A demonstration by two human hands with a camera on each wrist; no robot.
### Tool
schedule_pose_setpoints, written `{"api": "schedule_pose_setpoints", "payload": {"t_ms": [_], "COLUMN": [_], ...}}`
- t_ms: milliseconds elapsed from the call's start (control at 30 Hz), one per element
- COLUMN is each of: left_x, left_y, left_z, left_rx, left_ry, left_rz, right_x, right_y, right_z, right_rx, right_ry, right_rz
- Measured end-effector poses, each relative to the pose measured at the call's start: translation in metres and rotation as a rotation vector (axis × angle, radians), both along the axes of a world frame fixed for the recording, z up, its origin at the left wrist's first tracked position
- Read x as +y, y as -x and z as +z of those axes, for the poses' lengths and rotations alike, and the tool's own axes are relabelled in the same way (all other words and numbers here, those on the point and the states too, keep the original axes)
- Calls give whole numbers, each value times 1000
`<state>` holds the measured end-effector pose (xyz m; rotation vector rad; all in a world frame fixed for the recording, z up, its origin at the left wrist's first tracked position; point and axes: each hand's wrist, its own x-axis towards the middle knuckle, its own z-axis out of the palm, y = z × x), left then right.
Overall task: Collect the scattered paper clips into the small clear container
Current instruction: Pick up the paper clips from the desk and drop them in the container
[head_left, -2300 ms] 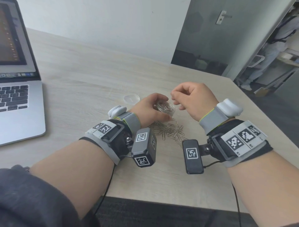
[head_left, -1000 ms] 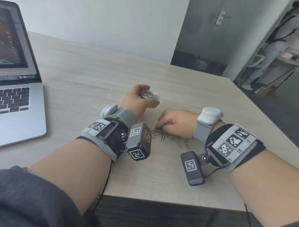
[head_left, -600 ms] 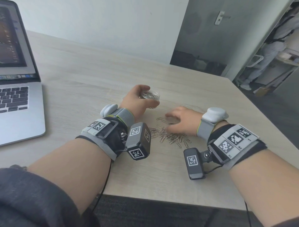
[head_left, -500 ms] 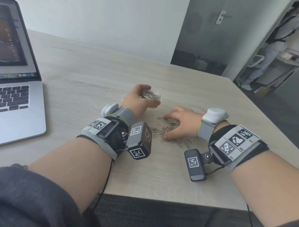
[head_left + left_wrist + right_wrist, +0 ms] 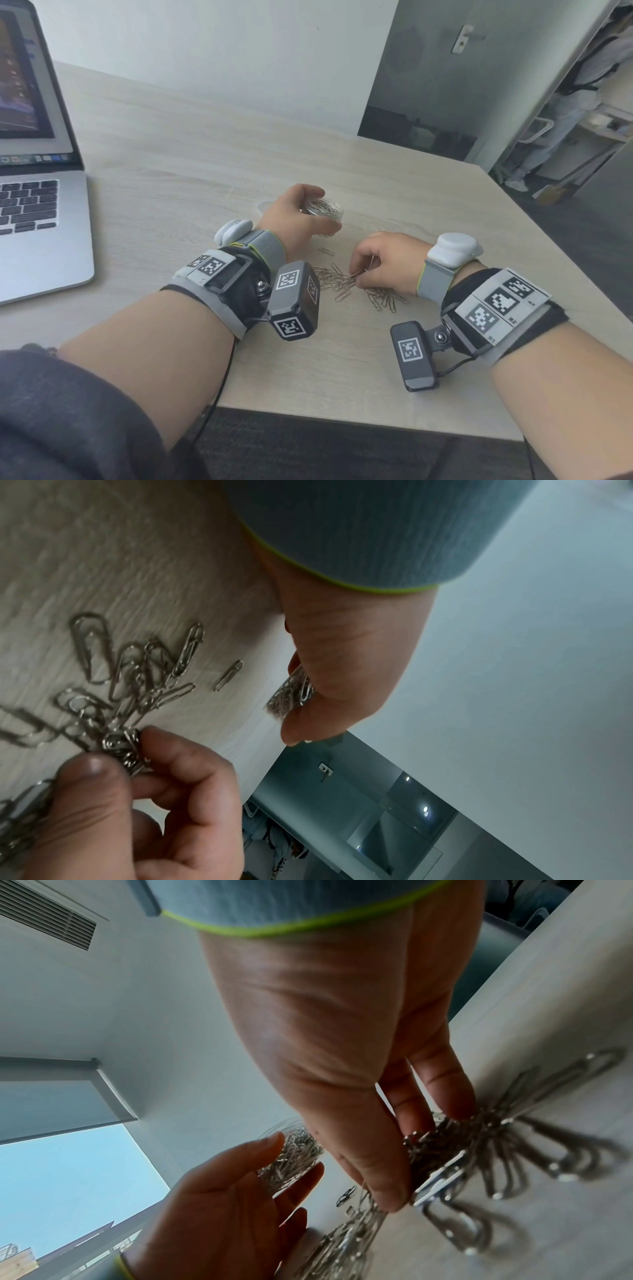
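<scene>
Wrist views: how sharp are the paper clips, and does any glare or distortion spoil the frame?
Left wrist: nearest paper clips are soft and smeared. Right wrist: clips pinched by the right hand blur into streaks; bright window, no glare on them. Head: sharp, edges bowed by the wide lens, container glints mildly in the left hand.

Even, soft daylight, no hard glare. Head view sharp at centre, bent by wide-angle at edges. Both wrist views motion-blurred: paper clips (image 5: 130, 669) smeared, faint shadows on tabletop (image 5: 120, 547). Window (image 5: 65, 1172) bright in right wrist view.
</scene>
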<state>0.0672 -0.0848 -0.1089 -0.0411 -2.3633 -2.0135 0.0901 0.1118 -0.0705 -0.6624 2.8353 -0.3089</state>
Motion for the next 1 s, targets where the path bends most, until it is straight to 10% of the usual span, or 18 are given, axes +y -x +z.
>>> {"api": "schedule_pose_setpoints", "payload": {"t_ms": [533,833,1000], "left_x": [4,9,12], "left_y": [-6,-14,-15], "left_z": [0,3,3], "left_rx": [-2,-16,-4], "left_ry": [84,186,287], "left_rz": [-80,-234,-292], "right_x": [7,2,-15], "right_y": [6,13,8], "right_z": [0,22,20], "right_rx": [58,298,301], "right_ry": [-1,489,405], "right_rz": [-88,-203,-155]}}
